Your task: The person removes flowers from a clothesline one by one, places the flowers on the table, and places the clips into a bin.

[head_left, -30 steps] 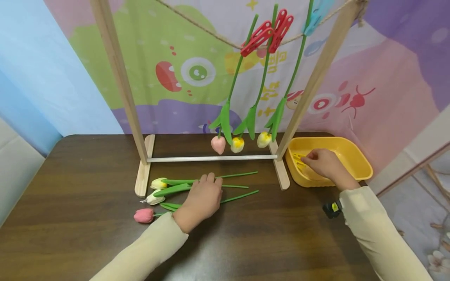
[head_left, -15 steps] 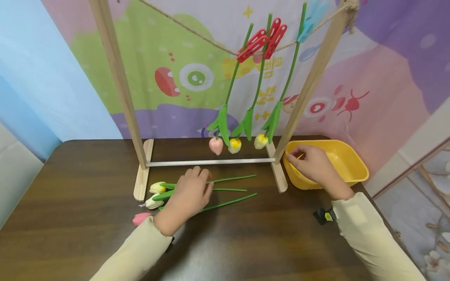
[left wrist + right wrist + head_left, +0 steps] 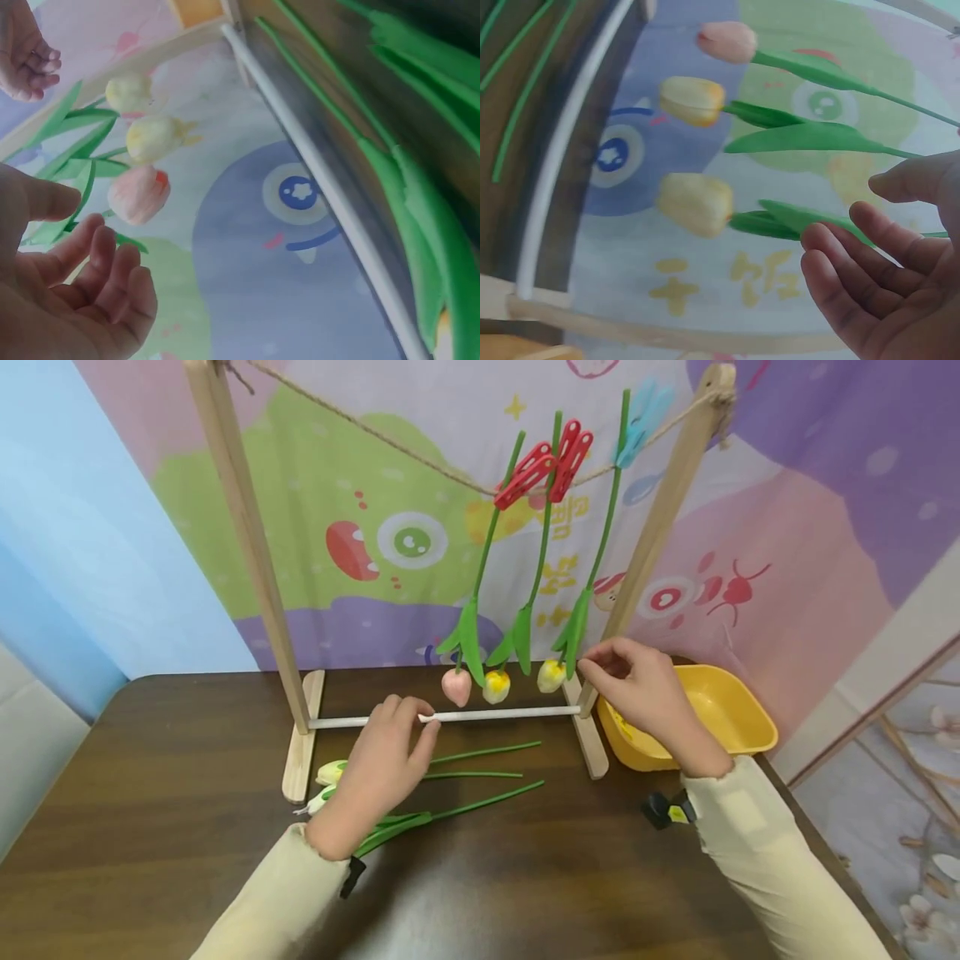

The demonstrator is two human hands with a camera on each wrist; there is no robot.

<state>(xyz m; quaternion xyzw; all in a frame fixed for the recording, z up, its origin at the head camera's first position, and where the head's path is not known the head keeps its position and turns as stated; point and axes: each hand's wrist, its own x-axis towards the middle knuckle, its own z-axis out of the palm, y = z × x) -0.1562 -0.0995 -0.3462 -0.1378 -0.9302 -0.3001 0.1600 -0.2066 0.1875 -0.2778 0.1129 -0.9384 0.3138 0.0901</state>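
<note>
The left forearm (image 3: 270, 893) and right forearm (image 3: 772, 852), both in cream sleeves, are slanting inward. The left hand (image 3: 378, 760) is hovering with fingers bending loosely, thumb standing just off the index fingertip. The right hand (image 3: 645, 693) is hovering likewise, its fingers curving loosely and its thumb remaining separate.

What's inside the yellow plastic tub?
The yellow plastic tub holds bright yellow plastic bits, perhaps clips, beside the bare right hand, which hides part of the inside.
</note>
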